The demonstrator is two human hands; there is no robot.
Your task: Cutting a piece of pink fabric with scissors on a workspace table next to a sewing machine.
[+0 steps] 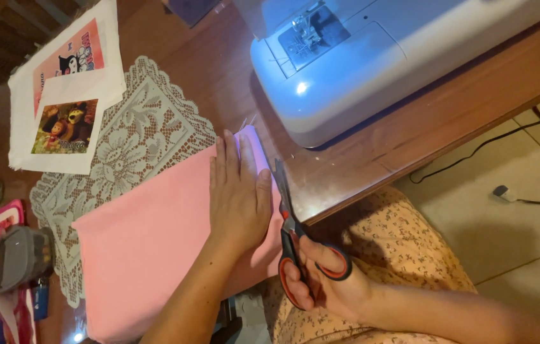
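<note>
A folded piece of pink fabric (149,248) lies on the wooden table (423,121). My left hand (239,194) presses flat on its right edge, fingers together. My right hand (324,280) grips scissors with red and black handles (295,242); their blades run along the fabric's right edge, just beside my left thumb. The blade tips reach toward the white sewing machine (346,57).
A white lace mat (136,140) lies under the pink fabric. White cloth pieces with printed cartoon pictures (66,89) lie at the far left. Small items crowd the left edge (2,255). A black cable and plug (505,191) lie on the tiled floor at right.
</note>
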